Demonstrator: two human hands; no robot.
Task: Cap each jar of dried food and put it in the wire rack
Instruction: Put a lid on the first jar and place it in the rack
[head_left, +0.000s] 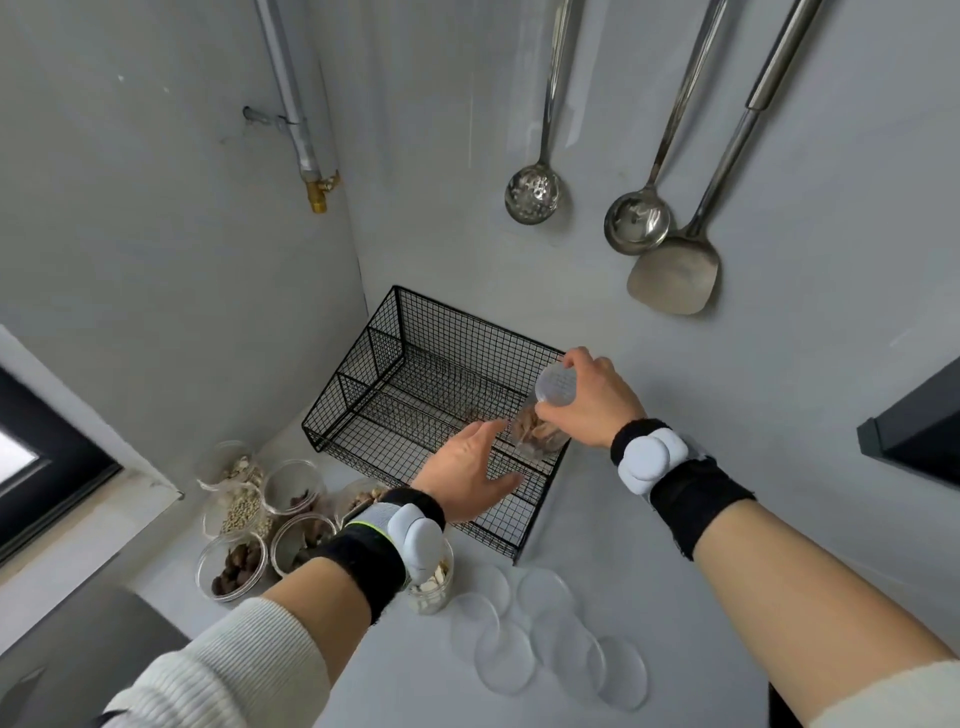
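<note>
My right hand (592, 400) grips a capped clear jar (540, 431) of brown dried pieces by its lid, tilted over the right end of the black wire rack (395, 374). My left hand (472, 467) hovers open just left of the jar, over the rack's front, fingers spread and apart from the glass. Several uncapped jars of dried food (291, 493) stand in a cluster on the counter to the rack's left; one more jar (431, 587) is half hidden under my left wrist. Several clear lids (519, 639) lie flat in front of the rack.
A slotted spoon (535, 192), a ladle (636, 221) and a spatula (675, 280) hang on the wall behind the rack. A pipe with a brass valve (319, 189) runs down the corner. A dark window frame (57, 467) is at left, a dark shelf edge (914, 431) at right.
</note>
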